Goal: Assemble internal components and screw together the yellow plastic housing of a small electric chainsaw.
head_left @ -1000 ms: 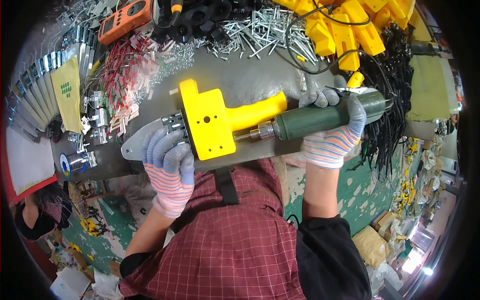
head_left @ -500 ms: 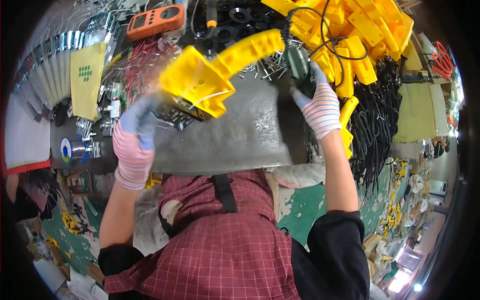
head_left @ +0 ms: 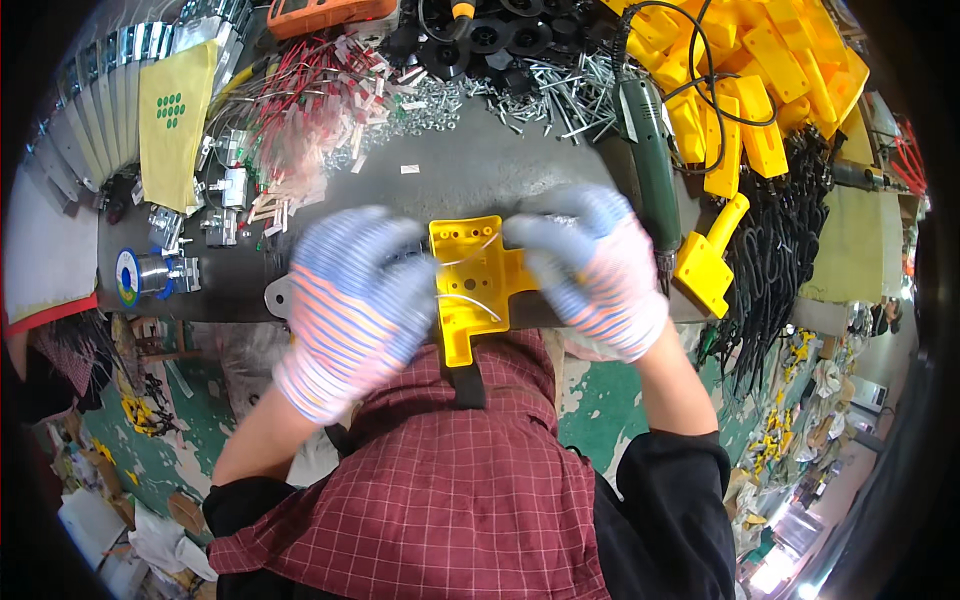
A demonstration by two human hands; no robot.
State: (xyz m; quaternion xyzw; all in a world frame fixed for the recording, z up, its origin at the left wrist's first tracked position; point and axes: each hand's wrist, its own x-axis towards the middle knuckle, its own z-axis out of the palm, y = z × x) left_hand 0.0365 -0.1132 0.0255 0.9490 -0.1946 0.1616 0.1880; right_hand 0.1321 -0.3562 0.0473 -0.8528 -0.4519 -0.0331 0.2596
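An open yellow plastic housing lies hollow side up at the table's front edge, its lower end reaching past that edge. Two pale wires cross its hollow. On its left, my left hand, in a striped glove, is closed with curled, slightly blurred fingers; they hide what it grips. A grey metal tab with a hole shows beside that hand. My right hand, gloved alike, covers the housing's handle on the right. Its bent fingers are smeared by motion, so their grip is unclear. A green power screwdriver lies farther right.
Yellow housings are piled at the far right, above black cords. Loose screws, black round parts and red-and-white wires lie along the back. A solder spool and metal brackets stand left.
My right hand has left the green screwdriver and moved left to the housing. The yellow housing has come down toward me and turned hollow side up. My left hand has moved right.
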